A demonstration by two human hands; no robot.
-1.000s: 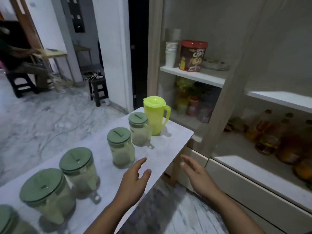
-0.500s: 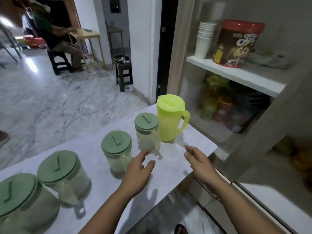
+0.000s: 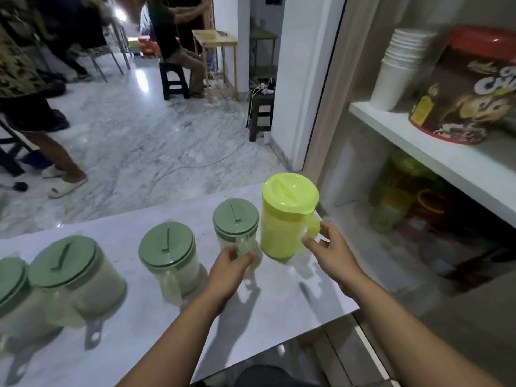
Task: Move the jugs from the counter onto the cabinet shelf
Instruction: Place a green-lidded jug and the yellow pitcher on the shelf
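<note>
A lime-yellow jug (image 3: 282, 224) stands at the right end of the white counter (image 3: 293, 300), beside the open cabinet. Left of it runs a row of clear jugs with green lids: a small one (image 3: 236, 219), a middle one (image 3: 167, 247) and a large one (image 3: 67, 263), with another cut off at the edge (image 3: 8, 280). My left hand (image 3: 227, 272) pinches the small clear jug's handle. My right hand (image 3: 332, 252) has thumb and fingers spread on either side of the yellow jug's handle, not closed.
The cabinet's upper shelf (image 3: 435, 155) carries stacked white cups (image 3: 396, 71) and a brown cereal tub (image 3: 469, 88). The lower shelf (image 3: 374, 258) holds coloured plastic containers at its back. A person stands at the left (image 3: 28, 79), another sits behind (image 3: 173, 37). A dark stool (image 3: 261, 113) stands by the wall.
Both hands moved forward over the counter: the left reached the small clear jug's handle, the right reached the yellow jug's handle. The view swung left and closer to the jugs.
</note>
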